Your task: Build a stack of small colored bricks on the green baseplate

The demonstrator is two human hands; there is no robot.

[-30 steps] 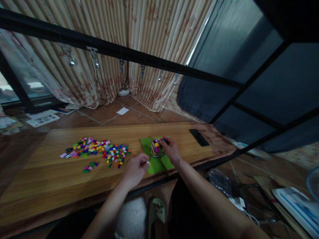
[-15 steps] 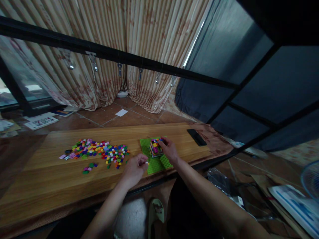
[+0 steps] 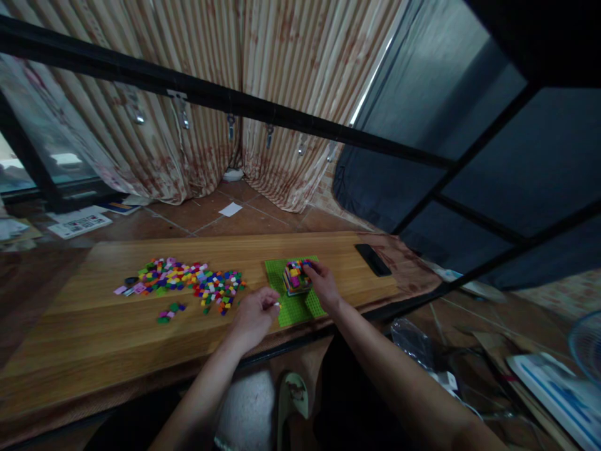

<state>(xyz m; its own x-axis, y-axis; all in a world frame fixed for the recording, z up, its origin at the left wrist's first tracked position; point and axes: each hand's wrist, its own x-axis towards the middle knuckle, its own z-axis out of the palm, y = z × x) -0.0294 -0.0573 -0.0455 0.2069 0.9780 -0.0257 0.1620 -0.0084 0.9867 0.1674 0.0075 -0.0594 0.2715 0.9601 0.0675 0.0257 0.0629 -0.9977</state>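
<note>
A green studded baseplate [image 3: 293,313] lies on the wooden table, and on it stands a small multicoloured building-brick structure [image 3: 295,279]. My right hand [image 3: 325,287] is closed at the structure's right side, its fingertips against the upper bricks; whether a loose brick sits under them is hidden. Just left of the baseplate's near part, my left hand [image 3: 256,311] pinches a tiny white and yellow building brick [image 3: 278,305] between thumb and fingers. Left of that hand spreads a loose pile of coloured building bricks [image 3: 188,277], with a few more bricks [image 3: 169,313] lying apart, nearer to me.
A black phone [image 3: 373,259] rests on the right end of the wooden table [image 3: 117,344]. Beyond the table, a dark metal bar with clips [image 3: 211,97] crosses in front of striped curtains [image 3: 188,144]. A clear plastic bag [image 3: 413,341] lies on the floor at the right.
My right hand's fingers have shifted slightly down along the structure's right side, uncovering more of its top. The left hand keeps its pinch on the brick, nearly still. The view sways slightly.
</note>
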